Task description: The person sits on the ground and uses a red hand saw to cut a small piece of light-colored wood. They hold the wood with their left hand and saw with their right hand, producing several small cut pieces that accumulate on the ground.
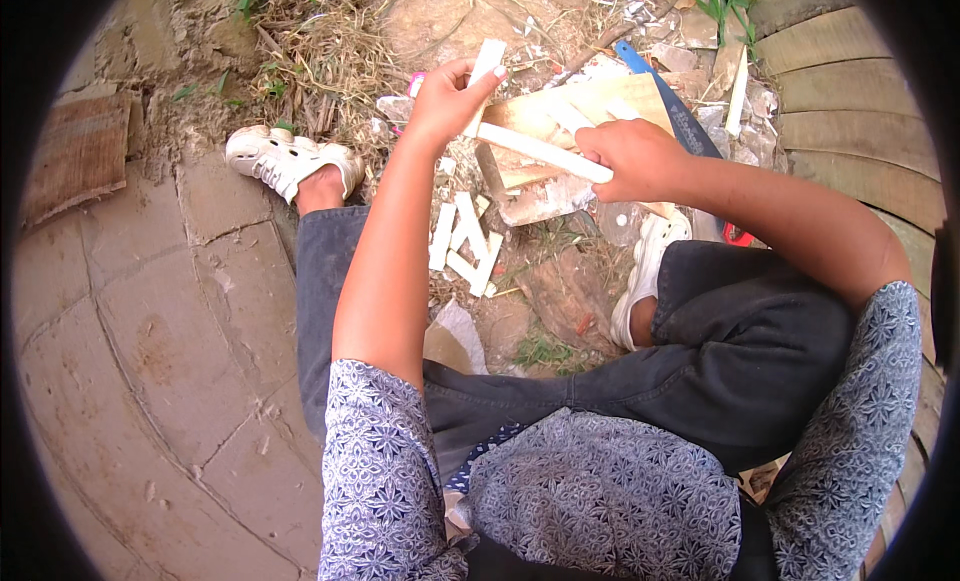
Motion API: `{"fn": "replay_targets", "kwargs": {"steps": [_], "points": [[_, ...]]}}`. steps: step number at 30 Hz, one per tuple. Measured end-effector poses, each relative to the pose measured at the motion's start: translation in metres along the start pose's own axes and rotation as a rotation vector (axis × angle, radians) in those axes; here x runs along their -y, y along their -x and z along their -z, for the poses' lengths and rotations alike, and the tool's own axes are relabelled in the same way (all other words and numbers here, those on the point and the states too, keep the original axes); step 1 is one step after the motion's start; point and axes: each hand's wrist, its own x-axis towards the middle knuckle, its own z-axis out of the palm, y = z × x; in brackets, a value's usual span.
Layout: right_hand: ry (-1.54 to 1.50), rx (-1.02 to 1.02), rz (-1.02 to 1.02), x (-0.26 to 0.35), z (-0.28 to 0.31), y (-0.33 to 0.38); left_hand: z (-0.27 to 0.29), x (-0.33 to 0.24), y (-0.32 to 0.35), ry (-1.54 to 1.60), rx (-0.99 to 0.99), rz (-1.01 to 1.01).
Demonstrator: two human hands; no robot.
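My left hand (447,103) is closed around a short, pale wooden strip (489,57) that stands out above the fingers. My right hand (640,159) grips a longer pale stick (540,152), whose far end reaches the lower part of the strip in my left hand. Whether the two touch is unclear. Two more pale pieces show just beyond my right hand, and I cannot tell if it holds them. Below both hands lies a wooden board (648,93). Several cut wooden strips (468,231) lie loosely piled on the ground between my feet.
A blue saw-like blade (690,131) with a red end (738,235) lies right of the board. Wood scraps, stone chips and dry grass (325,46) litter the ground. Curved wooden slats (850,131) border the right side; cracked paving (150,361) spreads left. My white shoes (285,161) flank the strips.
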Motion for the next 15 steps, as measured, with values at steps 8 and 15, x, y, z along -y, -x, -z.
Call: {"fn": "replay_targets", "kwargs": {"steps": [8,15], "points": [[-0.016,0.006,-0.002,0.001,0.003,0.001,-0.003,-0.003,-0.001,0.025,-0.024,0.003],[-0.027,0.000,0.012,0.001,0.002,0.000,0.000,0.002,0.002,-0.056,-0.041,0.005]]}}
